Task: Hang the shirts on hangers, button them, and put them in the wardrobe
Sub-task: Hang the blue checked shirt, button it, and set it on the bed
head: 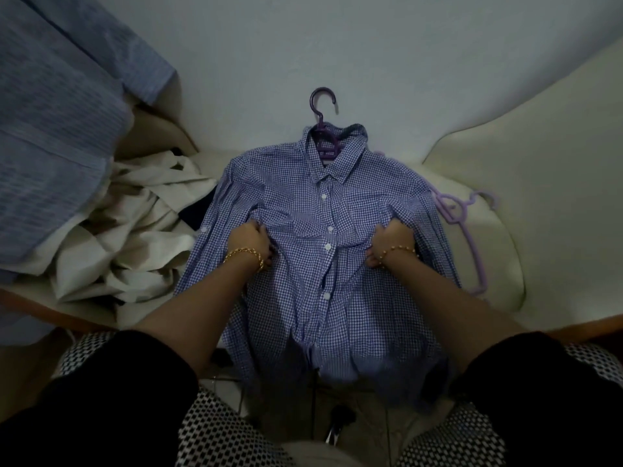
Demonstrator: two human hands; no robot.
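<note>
A blue-and-white checked shirt (303,203) lies face up on a cream sofa seat (478,210), buttoned down its front. A dark purple hanger (324,129) sits inside its collar, hook pointing away from me. My left hand (251,242) grips a bunch of the shirt's fabric left of the button line. My right hand (391,239) grips the fabric on the right side at the same height. The shirt's hem hangs over the seat's front edge.
A crumpled cream shirt (135,237) lies left of the checked one, with dark cloth (197,210) beneath it. A light blue striped shirt (57,129) covers the far left. Pale lilac hangers (465,214) lie to the right on the seat. The sofa back (337,45) rises behind.
</note>
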